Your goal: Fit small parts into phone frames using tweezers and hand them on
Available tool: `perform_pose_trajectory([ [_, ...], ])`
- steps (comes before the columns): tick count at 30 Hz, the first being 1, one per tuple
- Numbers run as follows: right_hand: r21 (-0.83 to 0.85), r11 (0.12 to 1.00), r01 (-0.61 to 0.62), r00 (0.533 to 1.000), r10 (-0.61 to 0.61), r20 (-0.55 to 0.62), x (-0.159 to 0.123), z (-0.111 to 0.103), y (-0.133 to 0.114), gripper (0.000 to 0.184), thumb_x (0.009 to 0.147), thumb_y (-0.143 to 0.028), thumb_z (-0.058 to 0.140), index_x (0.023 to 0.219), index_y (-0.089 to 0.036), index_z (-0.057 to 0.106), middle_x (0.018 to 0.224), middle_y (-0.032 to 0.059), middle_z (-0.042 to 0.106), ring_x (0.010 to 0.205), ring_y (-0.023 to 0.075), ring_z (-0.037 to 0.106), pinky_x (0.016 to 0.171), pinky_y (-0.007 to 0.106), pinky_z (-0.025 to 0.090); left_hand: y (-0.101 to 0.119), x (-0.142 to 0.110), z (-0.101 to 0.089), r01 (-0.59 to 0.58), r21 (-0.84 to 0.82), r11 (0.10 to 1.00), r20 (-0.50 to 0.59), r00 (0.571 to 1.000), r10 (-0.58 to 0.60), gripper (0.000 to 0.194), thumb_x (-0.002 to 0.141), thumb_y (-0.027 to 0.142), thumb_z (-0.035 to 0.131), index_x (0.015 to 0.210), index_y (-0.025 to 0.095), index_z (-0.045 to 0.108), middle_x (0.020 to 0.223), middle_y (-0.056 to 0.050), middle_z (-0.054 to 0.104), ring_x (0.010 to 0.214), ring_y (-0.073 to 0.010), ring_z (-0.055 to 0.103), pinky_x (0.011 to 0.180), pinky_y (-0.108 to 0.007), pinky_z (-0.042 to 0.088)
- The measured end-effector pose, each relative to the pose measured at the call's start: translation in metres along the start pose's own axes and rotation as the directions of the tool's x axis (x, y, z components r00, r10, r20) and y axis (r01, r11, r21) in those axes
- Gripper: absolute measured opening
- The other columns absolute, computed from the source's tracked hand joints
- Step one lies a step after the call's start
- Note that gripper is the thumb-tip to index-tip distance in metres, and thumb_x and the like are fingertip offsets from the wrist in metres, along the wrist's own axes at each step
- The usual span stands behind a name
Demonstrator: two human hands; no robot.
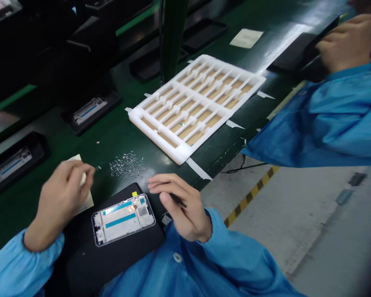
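Note:
A phone frame (123, 220), silvery with blue strips and a yellow tab at its top edge, lies on a black pad (111, 260) in front of me. My left hand (63, 192) is raised left of it, fingers curled in a pinch; something small and pale shows at the fingertips, its kind unclear. Under that hand, a cream paper sheet (88, 201) is partly hidden. To the right of the frame, my right hand (184, 208) hovers with fingers extended and apart; a dark patch between thumb and fingers is unclear. Many tiny metal pieces (126, 166) lie scattered beyond the pad.
A white slotted foam tray (181, 88) rests on the green bench (160, 150). Two black trays (38, 144) (113, 99) at left hold similar phone frames. A co-worker's blue sleeve (349, 107) and hand (348, 43) are at right. Striped floor tape (250, 196) runs beside the bench.

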State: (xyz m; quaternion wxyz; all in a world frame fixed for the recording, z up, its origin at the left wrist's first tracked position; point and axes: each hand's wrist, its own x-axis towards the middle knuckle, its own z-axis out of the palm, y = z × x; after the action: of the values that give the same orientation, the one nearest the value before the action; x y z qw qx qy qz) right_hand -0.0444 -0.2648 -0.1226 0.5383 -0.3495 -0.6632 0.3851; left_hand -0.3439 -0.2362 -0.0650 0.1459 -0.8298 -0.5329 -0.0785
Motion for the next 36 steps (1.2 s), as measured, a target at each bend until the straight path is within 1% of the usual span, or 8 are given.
perform_pose_trajectory([
  [2, -0.082, 0.993, 0.087, 0.988, -0.076, 0.134, -0.002, 0.007, -0.01, 0.029, 0.101, -0.01, 0.053, 0.123, -0.017, 0.07, 0.117, 0.0147, 0.074, 0.108, 0.0252, 0.074, 0.093, 0.04, 0.065, 0.032, -0.017, -0.013, -0.233, -0.041, 0.972, -0.065, 0.971, 0.23, 0.011, 0.102, 0.02, 0.061, 0.113, 0.018, 0.062, 0.104, -0.01, 0.069, 0.087, -0.0234, 0.067, 0.073, -0.036, 0.053],
  [4, -0.174, 0.967, 0.186, 0.951, -0.133, 0.278, -0.006, 0.016, -0.016, 0.029, 0.101, -0.01, 0.055, 0.127, -0.015, 0.068, 0.113, 0.0149, 0.074, 0.102, 0.0244, 0.075, 0.087, 0.036, 0.066, 0.058, -0.033, -0.02, -0.351, -0.107, 0.93, -0.095, 0.935, 0.341, 0.015, 0.099, 0.015, 0.064, 0.114, 0.014, 0.062, 0.101, -0.012, 0.072, 0.083, -0.0233, 0.067, 0.07, -0.037, 0.052],
  [8, -0.284, 0.92, 0.27, 0.908, -0.145, 0.394, -0.018, 0.029, -0.014, 0.029, 0.098, -0.003, 0.054, 0.115, -0.019, 0.071, 0.104, 0.0095, 0.076, 0.094, 0.0217, 0.076, 0.081, 0.031, 0.066, 0.081, -0.053, -0.018, -0.331, -0.202, 0.922, -0.141, 0.941, 0.307, 0.012, 0.098, 0.013, 0.065, 0.111, 0.011, 0.065, 0.097, -0.014, 0.073, 0.082, -0.0245, 0.068, 0.069, -0.037, 0.052],
  [11, -0.279, 0.931, 0.233, 0.917, -0.115, 0.382, -0.021, 0.029, -0.005, 0.032, 0.093, -0.001, 0.057, 0.112, -0.021, 0.072, 0.105, 0.0083, 0.075, 0.092, 0.0213, 0.075, 0.079, 0.032, 0.066, 0.079, -0.061, -0.011, -0.252, -0.295, 0.922, -0.145, 0.965, 0.218, 0.019, 0.096, 0.01, 0.069, 0.115, 0.01, 0.066, 0.101, -0.014, 0.074, 0.086, -0.0229, 0.07, 0.075, -0.036, 0.055],
  [16, -0.264, 0.955, 0.135, 0.941, -0.04, 0.336, -0.01, 0.024, 0.016, 0.038, 0.09, 0.0, 0.054, 0.114, -0.024, 0.071, 0.106, 0.0071, 0.07, 0.095, 0.0197, 0.072, 0.08, 0.031, 0.063, 0.067, -0.075, 0.0, -0.021, -0.35, 0.936, 0.005, 1.0, 0.024, 0.031, 0.098, 0.014, 0.071, 0.128, 0.012, 0.064, 0.123, -0.014, 0.071, 0.109, -0.024, 0.07, 0.1, -0.038, 0.056],
  [25, -0.33, 0.935, 0.13, 0.917, 0.013, 0.399, -0.006, 0.024, 0.027, 0.042, 0.084, 0.004, 0.048, 0.111, -0.021, 0.069, 0.107, 0.0078, 0.067, 0.094, 0.0196, 0.071, 0.078, 0.03, 0.06, 0.062, -0.084, 0.011, -0.084, -0.413, 0.907, 0.01, 0.995, 0.097, 0.03, 0.102, 0.008, 0.06, 0.13, 0.012, 0.065, 0.126, -0.016, 0.072, 0.111, -0.0267, 0.069, 0.095, -0.042, 0.062],
  [32, -0.388, 0.904, 0.181, 0.894, 0.013, 0.449, 0.001, 0.025, 0.021, 0.035, 0.086, 0.001, 0.05, 0.105, -0.019, 0.072, 0.103, 0.0075, 0.069, 0.088, 0.0182, 0.072, 0.076, 0.028, 0.06, 0.069, -0.074, 0.015, -0.176, -0.355, 0.918, -0.045, 0.984, 0.171, 0.033, 0.1, 0.004, 0.057, 0.132, 0.007, 0.065, 0.121, -0.019, 0.072, 0.109, -0.0296, 0.069, 0.093, -0.045, 0.063],
  [36, -0.474, 0.848, 0.237, 0.879, 0.02, 0.476, 0.006, 0.026, 0.014, 0.035, 0.084, -0.001, 0.049, 0.103, -0.017, 0.074, 0.101, 0.0072, 0.07, 0.082, 0.0183, 0.072, 0.067, 0.028, 0.058, 0.072, -0.069, 0.015, -0.2, -0.292, 0.935, -0.051, 0.98, 0.193, 0.03, 0.102, 0.006, 0.054, 0.129, 0.007, 0.068, 0.115, -0.018, 0.073, 0.103, -0.0288, 0.069, 0.089, -0.044, 0.064],
])
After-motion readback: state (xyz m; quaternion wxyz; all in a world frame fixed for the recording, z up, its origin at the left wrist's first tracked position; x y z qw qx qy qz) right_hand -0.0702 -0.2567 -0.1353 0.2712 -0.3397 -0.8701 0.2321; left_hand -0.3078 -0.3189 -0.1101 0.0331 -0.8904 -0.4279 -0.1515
